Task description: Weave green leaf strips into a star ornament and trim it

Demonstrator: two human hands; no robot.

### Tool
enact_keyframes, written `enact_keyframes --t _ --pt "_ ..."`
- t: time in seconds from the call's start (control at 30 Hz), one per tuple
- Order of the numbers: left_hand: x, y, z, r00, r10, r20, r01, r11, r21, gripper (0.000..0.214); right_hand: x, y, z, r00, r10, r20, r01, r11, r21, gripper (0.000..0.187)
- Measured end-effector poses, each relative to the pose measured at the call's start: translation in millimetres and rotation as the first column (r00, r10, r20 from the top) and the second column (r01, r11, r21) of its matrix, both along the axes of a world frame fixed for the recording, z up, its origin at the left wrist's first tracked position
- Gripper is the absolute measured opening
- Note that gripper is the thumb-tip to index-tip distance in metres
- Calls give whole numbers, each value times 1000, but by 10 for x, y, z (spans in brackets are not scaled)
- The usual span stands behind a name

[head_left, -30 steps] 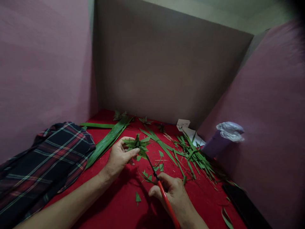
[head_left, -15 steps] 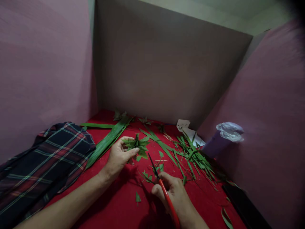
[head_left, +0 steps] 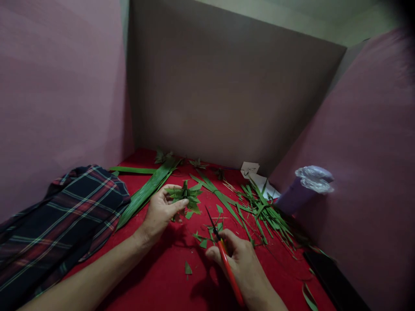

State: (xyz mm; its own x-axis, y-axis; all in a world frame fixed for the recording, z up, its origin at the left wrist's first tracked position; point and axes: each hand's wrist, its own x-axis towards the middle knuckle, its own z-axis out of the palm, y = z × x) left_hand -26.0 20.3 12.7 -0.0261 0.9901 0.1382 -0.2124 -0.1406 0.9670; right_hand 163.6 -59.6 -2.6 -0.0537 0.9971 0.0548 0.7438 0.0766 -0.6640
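Observation:
My left hand (head_left: 161,211) pinches a green star-shaped ornament folded from leaf strips (head_left: 187,196), holding it just above the red table (head_left: 162,276). My right hand (head_left: 241,263) is closed round red-handled scissors (head_left: 223,255). Their dark blades point up and left, ending a short way to the lower right of the ornament without touching it. Small green leaf offcuts (head_left: 202,239) lie on the cloth between both hands.
A dark plaid cloth (head_left: 55,224) lies at the left. Long green leaves (head_left: 147,190) run behind my left hand; a heap of cut strips (head_left: 264,211) sits at the right. A purple cup with crumpled plastic (head_left: 303,188), white paper (head_left: 251,170) and a dark flat object (head_left: 333,283) lie rightward.
My right hand has drawn the scissors back to the right, so the blades have come away from the ornament. The left hand keeps the ornament almost still.

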Motion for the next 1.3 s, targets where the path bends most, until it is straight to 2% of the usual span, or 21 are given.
enact_keyframes --t 0.13,0.3,0.47,0.6,0.67,0.73,0.8,0.83,0.93,1.0,1.1,1.3 --pt "-9 20 -13 998 -3 55 4 1000 -20 40 59 33 -43 964 -89 252 63 992 110 25" --pt "-17 10 -20 991 -54 119 64 994 -85 37 129 80 -101 891 -152 429 67 976 207 25" --pt "-17 8 18 982 -77 172 103 983 -149 36 201 169 -177 838 -214 502 76 957 280 32" --pt "-25 14 22 980 -104 172 135 975 -175 36 249 244 -216 859 -223 461 64 940 336 31" --pt "-32 10 16 981 -100 164 131 974 -186 37 258 263 -204 896 -207 392 60 933 354 28" --pt "-38 1 16 984 -94 151 123 973 -194 37 242 269 -166 956 -167 240 72 929 363 24" --pt "-41 -10 26 986 -99 135 125 971 -205 38 197 272 -107 996 -92 -16 92 948 306 20" --pt "-42 -16 33 986 -108 125 132 969 -210 38 165 276 -73 985 -51 -165 91 965 245 21" --pt "-34 -33 54 979 -174 107 192 962 -192 38 46 308 29 847 5 -532 10 1000 26 31" --pt "-24 -42 57 973 -203 109 220 960 -176 39 -36 346 89 743 6 -669 -63 996 -61 38" --pt "-13 -46 32 970 -217 112 234 955 -181 41 -152 422 157 646 0 -763 -119 988 -101 42" --pt "-19 -25 -58 961 -252 112 268 951 -156 41 -352 598 146 569 11 -823 -90 995 -49 39"
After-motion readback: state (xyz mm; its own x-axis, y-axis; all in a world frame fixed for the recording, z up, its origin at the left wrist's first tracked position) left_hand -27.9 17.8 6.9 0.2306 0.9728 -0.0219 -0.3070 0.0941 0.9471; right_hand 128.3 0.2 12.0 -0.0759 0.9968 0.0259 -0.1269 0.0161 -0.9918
